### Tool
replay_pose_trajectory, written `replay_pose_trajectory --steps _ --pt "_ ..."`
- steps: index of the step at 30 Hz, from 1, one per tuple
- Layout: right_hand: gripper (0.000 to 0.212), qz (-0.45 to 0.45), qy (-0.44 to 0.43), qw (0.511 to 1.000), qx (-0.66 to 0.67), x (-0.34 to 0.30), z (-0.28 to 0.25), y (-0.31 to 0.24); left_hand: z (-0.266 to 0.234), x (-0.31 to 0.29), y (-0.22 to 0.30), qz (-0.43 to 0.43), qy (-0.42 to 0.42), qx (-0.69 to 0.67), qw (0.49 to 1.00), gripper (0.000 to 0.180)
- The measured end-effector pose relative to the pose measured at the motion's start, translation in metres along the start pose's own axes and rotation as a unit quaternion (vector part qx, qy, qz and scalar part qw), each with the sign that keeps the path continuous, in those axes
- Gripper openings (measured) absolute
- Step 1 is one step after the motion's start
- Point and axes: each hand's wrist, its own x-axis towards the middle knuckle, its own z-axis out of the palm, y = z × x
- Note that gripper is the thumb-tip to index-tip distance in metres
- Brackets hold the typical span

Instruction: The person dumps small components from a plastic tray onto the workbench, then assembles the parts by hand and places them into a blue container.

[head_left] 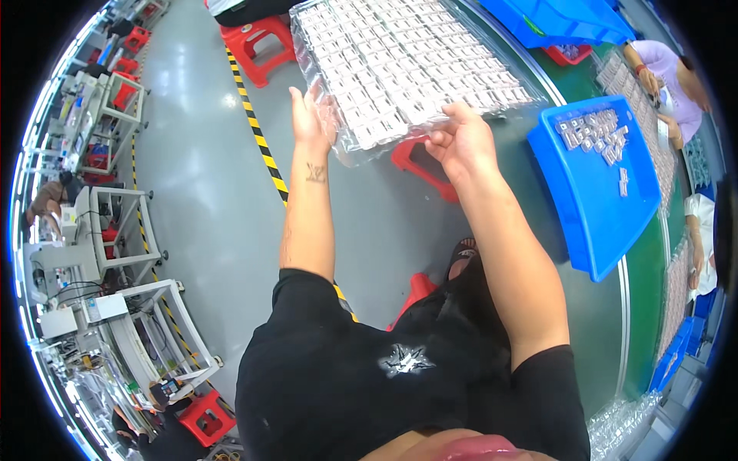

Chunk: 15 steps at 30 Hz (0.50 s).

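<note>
A clear plastic tray (407, 65), with many small white parts set in close rows, is held out in front of me. Its thin clear edge sticks out around the parts. At its left side my left hand (313, 119) supports it, thumb up and the other fingers partly behind the plastic. My right hand (465, 144) grips the near right edge with bent fingers; some fingertips are hidden under the tray. Both forearms are stretched forward, and the tray is up off any surface.
A blue bin (600, 223) with small parts stands on the green worktable (573, 307) at right. Beyond it, co-workers sit by more filled trays (642, 115). Red stools (257, 50) stand on the grey floor near striped tape (261, 142). White machine frames (123, 223) line the left.
</note>
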Motion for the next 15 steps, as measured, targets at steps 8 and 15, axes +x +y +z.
replay_pose_trajectory --steps 8,15 --pt "0.016 -0.042 -0.013 0.999 -0.029 -0.005 -0.001 -0.057 -0.029 0.136 0.046 0.05 0.073 0.065 0.994 0.09" --pt "0.02 -0.061 0.017 0.997 -0.032 0.001 -0.019 -0.093 0.005 0.187 0.106 0.281 0.205 0.636 0.688 0.046"
